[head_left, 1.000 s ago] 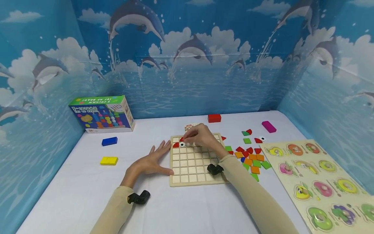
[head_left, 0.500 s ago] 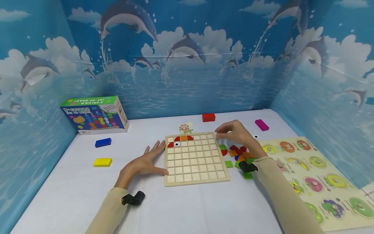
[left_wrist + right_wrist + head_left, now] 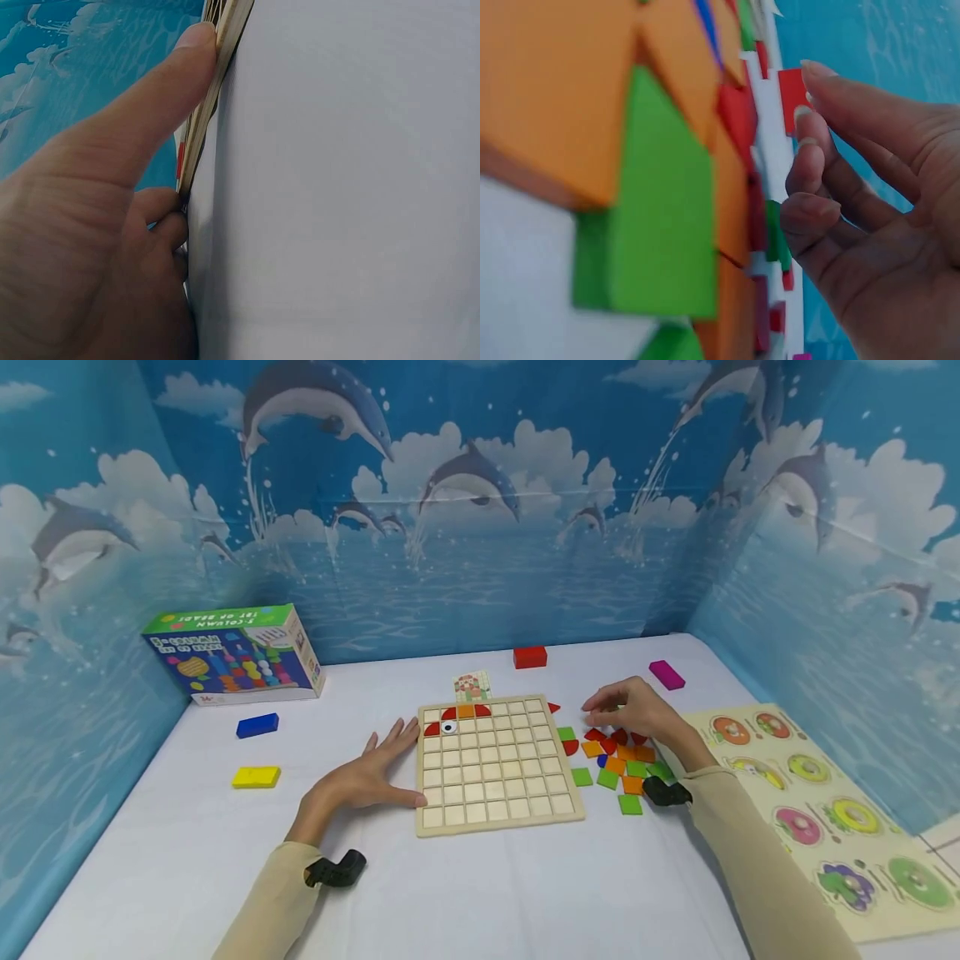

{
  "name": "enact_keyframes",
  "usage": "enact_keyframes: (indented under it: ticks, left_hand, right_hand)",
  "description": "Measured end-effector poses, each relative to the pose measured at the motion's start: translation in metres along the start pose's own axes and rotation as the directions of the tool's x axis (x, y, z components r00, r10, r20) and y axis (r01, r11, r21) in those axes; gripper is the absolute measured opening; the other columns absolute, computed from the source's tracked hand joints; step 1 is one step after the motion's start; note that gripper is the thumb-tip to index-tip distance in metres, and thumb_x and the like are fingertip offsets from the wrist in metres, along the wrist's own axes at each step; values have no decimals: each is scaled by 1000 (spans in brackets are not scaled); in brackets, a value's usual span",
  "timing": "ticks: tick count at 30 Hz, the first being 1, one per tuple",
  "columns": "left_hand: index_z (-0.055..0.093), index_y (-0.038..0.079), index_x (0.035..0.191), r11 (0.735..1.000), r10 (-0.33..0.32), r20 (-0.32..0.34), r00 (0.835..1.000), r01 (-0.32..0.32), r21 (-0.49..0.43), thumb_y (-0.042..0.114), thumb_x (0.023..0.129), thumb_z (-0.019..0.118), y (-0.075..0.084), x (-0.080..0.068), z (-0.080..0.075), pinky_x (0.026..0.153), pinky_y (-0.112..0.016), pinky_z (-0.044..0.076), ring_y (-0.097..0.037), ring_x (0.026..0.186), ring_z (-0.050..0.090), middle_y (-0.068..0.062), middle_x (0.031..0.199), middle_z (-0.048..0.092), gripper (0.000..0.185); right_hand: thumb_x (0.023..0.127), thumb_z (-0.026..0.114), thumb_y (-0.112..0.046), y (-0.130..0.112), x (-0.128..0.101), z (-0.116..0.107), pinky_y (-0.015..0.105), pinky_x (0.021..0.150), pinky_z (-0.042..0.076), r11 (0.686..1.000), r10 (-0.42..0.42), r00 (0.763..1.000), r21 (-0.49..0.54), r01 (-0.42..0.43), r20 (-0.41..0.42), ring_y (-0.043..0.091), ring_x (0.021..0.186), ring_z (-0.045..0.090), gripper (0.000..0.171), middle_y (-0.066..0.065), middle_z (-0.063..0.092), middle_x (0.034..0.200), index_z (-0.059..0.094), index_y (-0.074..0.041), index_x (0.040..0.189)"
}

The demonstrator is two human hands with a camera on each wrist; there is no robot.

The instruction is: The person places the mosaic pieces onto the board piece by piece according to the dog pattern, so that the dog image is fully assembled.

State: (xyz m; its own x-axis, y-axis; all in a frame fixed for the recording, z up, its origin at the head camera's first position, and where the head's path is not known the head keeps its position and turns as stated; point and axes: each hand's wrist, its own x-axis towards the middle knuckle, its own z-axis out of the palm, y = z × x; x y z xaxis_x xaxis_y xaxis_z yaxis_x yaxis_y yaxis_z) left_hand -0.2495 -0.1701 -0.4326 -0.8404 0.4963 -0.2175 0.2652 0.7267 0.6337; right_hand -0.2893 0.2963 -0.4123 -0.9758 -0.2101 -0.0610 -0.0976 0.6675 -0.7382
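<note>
A wooden grid board (image 3: 497,768) lies on the white cloth. Along its top left squares sit several red quarter-round pieces (image 3: 432,729), an orange square (image 3: 466,711) and a white eye piece (image 3: 448,727). My left hand (image 3: 365,778) touches the board's left edge with spread fingers; in the left wrist view its thumb (image 3: 161,90) lies against that edge. My right hand (image 3: 636,712) hovers over the far side of the loose pile of red, orange, green and blue pieces (image 3: 615,766). In the right wrist view its loosely bent fingers hold nothing visible.
Behind the board lies a small picture card (image 3: 472,686). Red (image 3: 530,657), magenta (image 3: 667,675), blue (image 3: 257,725) and yellow (image 3: 256,777) blocks lie around. A toy box (image 3: 236,656) stands back left, and a fruit puzzle board (image 3: 825,827) lies at right.
My right hand has moved from the board's top row rightward to the loose pieces. An orange square and a red piece now show in that row. The left hand stays on the board's edge.
</note>
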Motion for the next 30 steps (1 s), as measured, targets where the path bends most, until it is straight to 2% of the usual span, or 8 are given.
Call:
enact_keyframes:
  ticks: [3, 8, 10, 16, 24, 30]
  left_hand:
    - [15, 17, 175, 1000, 6, -1, 1000, -6, -13, 47, 83, 93, 0, 1, 1, 134, -61, -8, -35, 167, -12, -11, 182, -4, 124]
    - [15, 19, 175, 1000, -4, 4, 1000, 4, -27, 48, 83, 93, -1, 1, 5, 133, -63, -6, -38, 166, -13, -11, 182, -4, 124]
    - [16, 20, 175, 999, -23, -3, 1000, 23, -26, 48, 82, 94, -2, -1, 5, 133, -65, -5, -40, 166, -14, -11, 182, -4, 124]
    - [17, 21, 175, 999, -18, -11, 1000, 18, -36, 48, 82, 94, -2, -2, 7, 133, -65, -6, -40, 166, -14, -10, 182, -3, 123]
    - [18, 23, 175, 999, -37, -13, 999, 37, -24, 47, 81, 95, 2, 0, 5, 133, -65, -4, -40, 166, -13, -9, 182, -2, 123]
    - [17, 23, 175, 999, -39, -13, 999, 39, -15, 47, 82, 94, 2, -1, 0, 133, -65, -4, -40, 166, -13, -9, 182, -3, 123]
  right_hand:
    - [96, 83, -15, -5, 4, 6, 27, 58, 52, 999, -44, 999, -15, 44, 11, 26, 78, 60, 28, 11, 78, 104, 80, -3, 122]
    - [98, 80, -10, -21, 17, 20, 26, 74, 57, 994, -98, 995, -39, 99, 25, 25, 90, 65, 26, 15, 78, 111, 79, 1, 122]
    - [98, 80, -9, -25, 25, 26, 27, 76, 55, 994, -106, 994, -32, 106, 21, 25, 92, 65, 26, 14, 78, 110, 79, 2, 122]
    - [96, 81, -7, -24, 38, 36, 29, 68, 43, 1000, -12, 1000, 0, 12, -22, 23, 85, 53, 25, 8, 63, 89, 80, 0, 120]
    - [96, 81, -6, -22, 37, 38, 29, 67, 43, 998, 57, 998, 8, -56, -32, 25, 87, 52, 23, 7, 59, 87, 80, 1, 118]
    - [95, 82, -7, -27, 39, 38, 30, 73, 48, 997, 76, 997, 2, -76, -26, 26, 93, 54, 19, 9, 62, 92, 79, 0, 113]
